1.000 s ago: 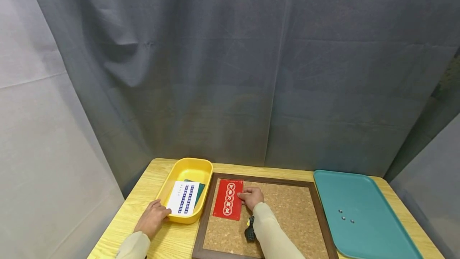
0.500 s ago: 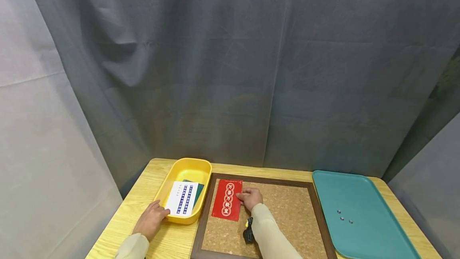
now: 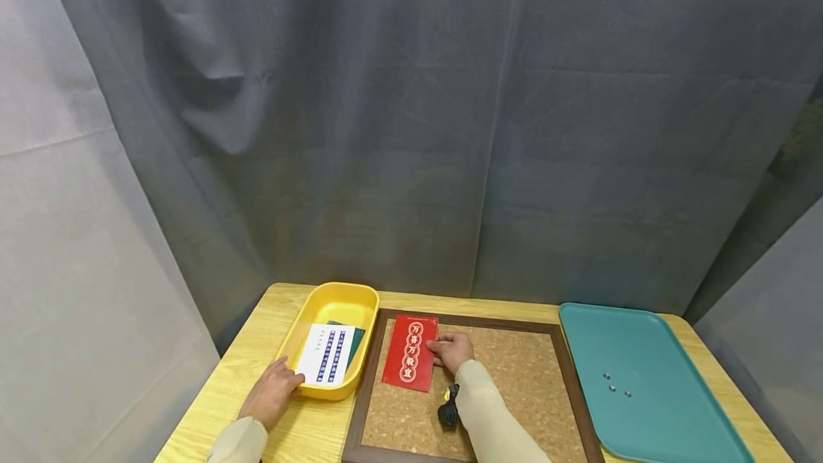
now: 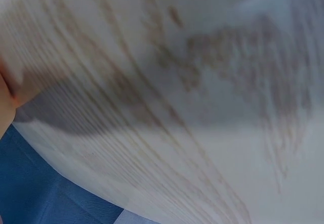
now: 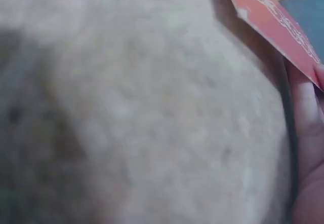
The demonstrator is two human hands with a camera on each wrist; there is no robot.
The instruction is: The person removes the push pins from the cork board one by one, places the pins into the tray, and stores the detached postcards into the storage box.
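Note:
A red envelope [image 3: 410,352] with a column of circled characters is over the left part of the framed cork board [image 3: 514,406]. My right hand [image 3: 453,351] pinches the envelope's right edge, with one finger beneath it. In the right wrist view the envelope [image 5: 276,21] slants at the upper right, its corner raised off the cork. At the left, my left hand [image 3: 273,384] grips the near-left corner of a yellow bin [image 3: 343,300]. Inside the bin, a white printed envelope [image 3: 326,354] lies on a dark green one [image 3: 356,346].
A teal tray [image 3: 643,341] stands right of the board, with several small shiny metal pieces [image 3: 613,388] on it. The wooden table [image 3: 212,406] shows around these things. A grey curtain [image 3: 386,127] hangs behind the table. The left wrist view shows mostly blurred wood grain.
My right hand has shifted the red envelope slightly up and to the right, after holding it nearly still. My left hand has stayed at the bin.

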